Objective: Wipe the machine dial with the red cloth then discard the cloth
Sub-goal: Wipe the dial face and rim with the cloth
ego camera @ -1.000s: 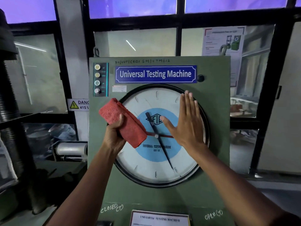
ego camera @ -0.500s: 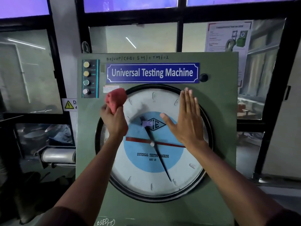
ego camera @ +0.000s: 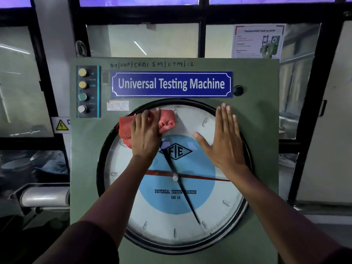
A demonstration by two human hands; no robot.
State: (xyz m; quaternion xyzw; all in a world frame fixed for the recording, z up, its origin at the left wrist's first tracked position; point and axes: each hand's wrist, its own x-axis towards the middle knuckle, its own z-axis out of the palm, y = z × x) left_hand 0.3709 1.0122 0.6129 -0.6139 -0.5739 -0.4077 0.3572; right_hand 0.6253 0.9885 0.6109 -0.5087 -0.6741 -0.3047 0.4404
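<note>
Head view, looking straight at a green machine panel (ego camera: 262,130) that fills the middle of the frame. I see the round dial (ego camera: 190,216) with its white face, blue centre and black rim low in the centre. My left hand (ego camera: 145,134) lies flat over the red cloth (ego camera: 166,121), fingers together and pressing it onto the glass at the dial's upper left; one end of the cloth laps over the rim onto the panel. My right hand (ego camera: 225,140) is spread flat on the dial's upper right, fingers together, thumb out, holding nothing. I judge the wiping step is under way, with most of the glass still to cover. The next move calls for sweeping the cloth across and down, and the bracing right hand sits in that path, so it would need to shift. A blue nameplate (ego camera: 171,84) lies just above the dial, a column of buttons (ego camera: 82,91) at upper left, a black knob (ego camera: 238,90) at upper right. I see no bin for the cloth anywhere.
</note>
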